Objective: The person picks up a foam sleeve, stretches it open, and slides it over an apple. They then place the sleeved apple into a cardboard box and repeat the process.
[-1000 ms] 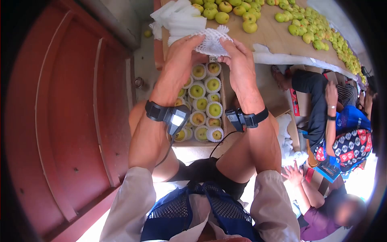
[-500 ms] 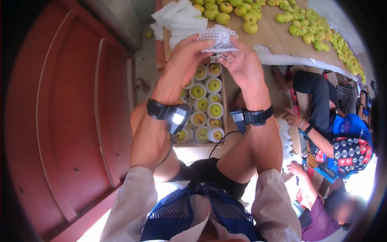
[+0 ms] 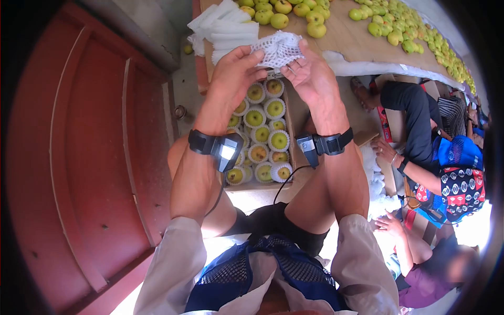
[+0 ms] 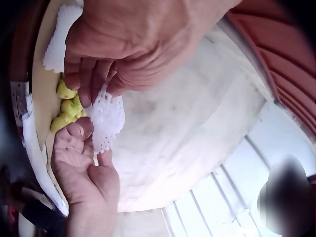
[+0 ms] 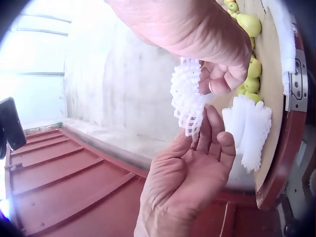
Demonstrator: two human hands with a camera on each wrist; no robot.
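Between my two hands is a white foam fruit net point(image 3: 281, 50), bunched up and held over the table's near edge. My left hand point(image 3: 233, 79) pinches its left end between thumb and fingers. At its other end, my right hand point(image 3: 315, 79) grips it with the thumb on top and fingers curled below. In the left wrist view the net point(image 4: 107, 121) looks crumpled, and no fruit shows through it. Just below the hands stands a carton point(image 3: 290, 113) of apples point(image 3: 257, 135), each in its own white net.
A stack of flat foam nets point(image 3: 231, 31) lies on the table point(image 3: 344, 34), left of many loose green apples point(image 3: 315, 29). A red panelled door point(image 3: 94, 157) is close on my left. Other people sit at the right near a box of white nets point(image 3: 375, 178).
Both hands have turned and shifted slightly with the net, which now looks more spread and rounded. The head view has moved a little. At the right, another person's arm has come down to a box.
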